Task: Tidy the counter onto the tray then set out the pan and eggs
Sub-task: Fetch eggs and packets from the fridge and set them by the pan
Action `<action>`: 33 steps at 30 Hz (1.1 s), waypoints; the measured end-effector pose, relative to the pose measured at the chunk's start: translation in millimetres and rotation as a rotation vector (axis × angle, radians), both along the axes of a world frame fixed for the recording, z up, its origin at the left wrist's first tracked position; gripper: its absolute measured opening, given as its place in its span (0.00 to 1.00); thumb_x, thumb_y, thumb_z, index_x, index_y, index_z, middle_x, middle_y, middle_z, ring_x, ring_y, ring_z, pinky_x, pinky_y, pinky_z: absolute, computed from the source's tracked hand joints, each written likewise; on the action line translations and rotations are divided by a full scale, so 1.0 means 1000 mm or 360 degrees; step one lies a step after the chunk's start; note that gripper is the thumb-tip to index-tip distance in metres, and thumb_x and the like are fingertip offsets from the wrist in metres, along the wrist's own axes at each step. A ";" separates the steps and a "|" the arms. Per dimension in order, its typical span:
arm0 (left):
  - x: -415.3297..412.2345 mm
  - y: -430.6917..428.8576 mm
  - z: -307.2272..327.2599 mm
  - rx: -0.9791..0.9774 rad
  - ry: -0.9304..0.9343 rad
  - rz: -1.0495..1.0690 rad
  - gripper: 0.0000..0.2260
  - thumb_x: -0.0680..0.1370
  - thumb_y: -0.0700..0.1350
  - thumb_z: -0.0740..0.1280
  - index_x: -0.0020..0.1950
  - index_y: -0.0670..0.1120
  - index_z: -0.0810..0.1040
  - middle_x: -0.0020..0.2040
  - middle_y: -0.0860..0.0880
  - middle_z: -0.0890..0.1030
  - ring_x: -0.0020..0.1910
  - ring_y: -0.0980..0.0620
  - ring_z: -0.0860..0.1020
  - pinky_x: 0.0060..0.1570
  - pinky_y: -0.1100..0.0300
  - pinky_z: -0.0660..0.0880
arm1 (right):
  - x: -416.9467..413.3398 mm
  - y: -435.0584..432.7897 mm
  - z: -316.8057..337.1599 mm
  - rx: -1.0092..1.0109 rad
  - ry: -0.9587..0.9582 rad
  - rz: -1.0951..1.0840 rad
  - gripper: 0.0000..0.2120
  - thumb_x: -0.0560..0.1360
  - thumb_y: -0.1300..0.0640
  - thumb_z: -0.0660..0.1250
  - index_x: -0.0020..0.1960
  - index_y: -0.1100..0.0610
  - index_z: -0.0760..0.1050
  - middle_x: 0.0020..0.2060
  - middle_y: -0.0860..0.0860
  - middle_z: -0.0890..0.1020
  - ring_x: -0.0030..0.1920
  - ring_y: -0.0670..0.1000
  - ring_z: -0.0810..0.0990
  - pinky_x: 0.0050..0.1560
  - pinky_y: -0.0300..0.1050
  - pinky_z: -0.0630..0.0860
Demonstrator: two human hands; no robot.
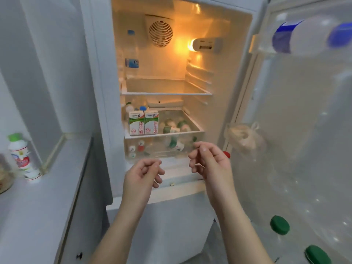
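The fridge point(99, 92) stands wide open in front of me, its lamp lit. A clear bag of eggs point(245, 136) sits in a rack on the inside of the door at the right. My left hand point(142, 175) and my right hand point(209, 161) hover side by side before the clear bottom drawer point(148, 149), fingers loosely curled, holding nothing and touching nothing. My right hand is left of and below the egg bag. No pan or tray is in view.
Two milk cartons point(143, 121) and small bottles sit on the lower shelf. The open door point(304, 130) fills the right side, with green-capped bottles point(279, 224) low down and a blue-and-white bottle point(297, 36) on top. A white counter point(38, 197) with a drink bottle point(19, 151) lies left.
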State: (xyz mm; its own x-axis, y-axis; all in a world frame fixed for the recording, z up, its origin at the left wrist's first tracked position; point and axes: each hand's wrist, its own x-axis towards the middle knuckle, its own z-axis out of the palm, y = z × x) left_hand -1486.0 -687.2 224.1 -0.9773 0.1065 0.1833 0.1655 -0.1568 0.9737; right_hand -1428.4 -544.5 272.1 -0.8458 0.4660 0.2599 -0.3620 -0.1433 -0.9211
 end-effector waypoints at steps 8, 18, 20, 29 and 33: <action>-0.069 0.089 0.030 -0.0101 0.0326 -0.0391 0.07 0.77 0.35 0.65 0.44 0.45 0.79 0.33 0.50 0.81 0.31 0.54 0.76 0.31 0.63 0.73 | -0.022 0.048 0.033 0.0125 0.0151 -0.0360 0.12 0.80 0.66 0.59 0.44 0.58 0.79 0.33 0.53 0.81 0.32 0.49 0.76 0.31 0.39 0.73; -0.124 0.203 0.075 -0.0318 0.1006 -0.1159 0.07 0.74 0.41 0.70 0.44 0.55 0.80 0.39 0.59 0.81 0.41 0.61 0.78 0.39 0.70 0.73 | -0.028 0.093 0.057 0.0939 -0.0294 -0.1384 0.12 0.77 0.63 0.65 0.44 0.46 0.79 0.39 0.43 0.84 0.39 0.42 0.81 0.40 0.33 0.75; -0.132 0.219 0.080 -0.0358 0.1143 -0.1239 0.06 0.74 0.42 0.70 0.44 0.54 0.81 0.39 0.59 0.81 0.42 0.62 0.77 0.40 0.72 0.71 | -0.030 0.103 0.056 0.1043 -0.0426 -0.1628 0.13 0.76 0.62 0.65 0.44 0.44 0.78 0.38 0.41 0.83 0.41 0.40 0.81 0.41 0.29 0.73; -0.156 0.259 0.072 -0.0604 0.1587 -0.1624 0.03 0.75 0.48 0.67 0.47 0.54 0.79 0.44 0.60 0.77 0.48 0.62 0.74 0.50 0.61 0.73 | -0.042 0.131 0.031 0.1313 -0.1175 -0.1852 0.13 0.75 0.64 0.65 0.53 0.50 0.80 0.45 0.41 0.83 0.41 0.36 0.77 0.43 0.26 0.71; -0.158 0.266 0.072 -0.0659 0.1645 -0.1696 0.06 0.74 0.49 0.68 0.51 0.54 0.79 0.46 0.59 0.76 0.49 0.60 0.74 0.51 0.60 0.73 | -0.044 0.132 0.031 0.1423 -0.1310 -0.1767 0.09 0.76 0.55 0.68 0.55 0.46 0.80 0.44 0.39 0.81 0.42 0.36 0.76 0.43 0.25 0.68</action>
State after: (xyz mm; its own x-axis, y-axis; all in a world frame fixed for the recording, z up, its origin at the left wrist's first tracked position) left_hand -1643.6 -421.4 296.3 0.1136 0.8628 0.4927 0.7637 -0.3930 0.5121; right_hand -1472.2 -412.8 302.8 -0.2592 0.8595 0.4405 0.6800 0.4863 -0.5487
